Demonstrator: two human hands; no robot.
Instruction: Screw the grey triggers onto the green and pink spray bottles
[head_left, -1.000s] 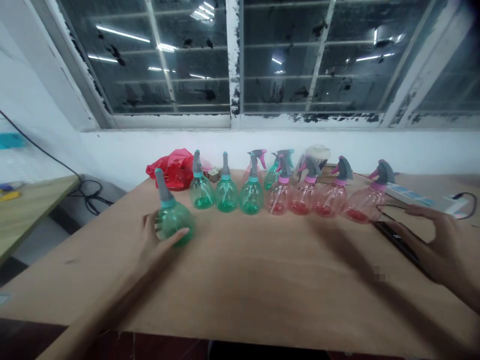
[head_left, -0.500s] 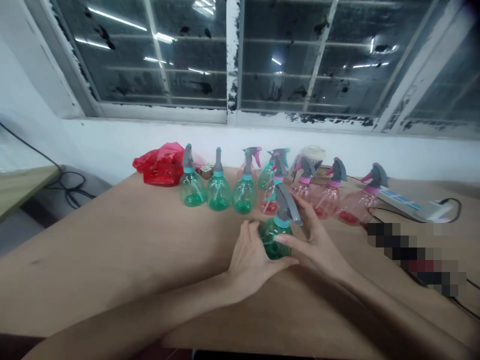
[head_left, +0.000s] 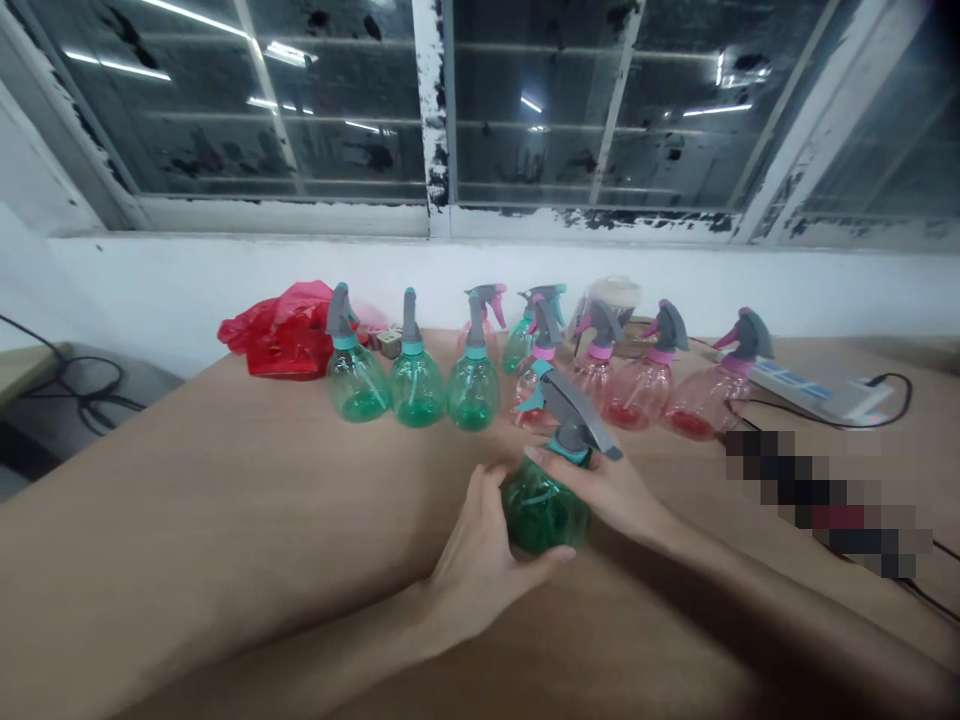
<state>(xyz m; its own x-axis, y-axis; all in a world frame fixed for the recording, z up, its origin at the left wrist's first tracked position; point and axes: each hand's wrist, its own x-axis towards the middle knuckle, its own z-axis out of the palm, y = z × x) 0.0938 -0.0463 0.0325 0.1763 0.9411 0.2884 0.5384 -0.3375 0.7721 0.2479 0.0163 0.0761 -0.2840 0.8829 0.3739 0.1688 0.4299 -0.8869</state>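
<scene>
A green see-through spray bottle (head_left: 546, 510) with a grey and teal spray head is between my two hands, tilted a little. My left hand (head_left: 480, 545) wraps the bottle's left side and lower front. My right hand (head_left: 600, 490) grips it near the teal collar, thumb across the front; its other fingers are hidden behind the bottle. Just beyond stands a row of spray bottles: green ones, such as the left-end green bottle (head_left: 358, 385), and pink ones, such as the right-end pink bottle (head_left: 709, 400).
A red plastic bag (head_left: 281, 335) lies at the back left of the wooden table (head_left: 247, 500). A white power strip (head_left: 817, 390) with a black cable is at the right, near a blurred-out patch. Behind is a barred window (head_left: 660, 120); cables (head_left: 97, 385) hang at far left.
My hands have brought the green spray bottle slightly nearer to me, and it looks larger. The right hand now closes around its neck. The view has shifted a little to the right.
</scene>
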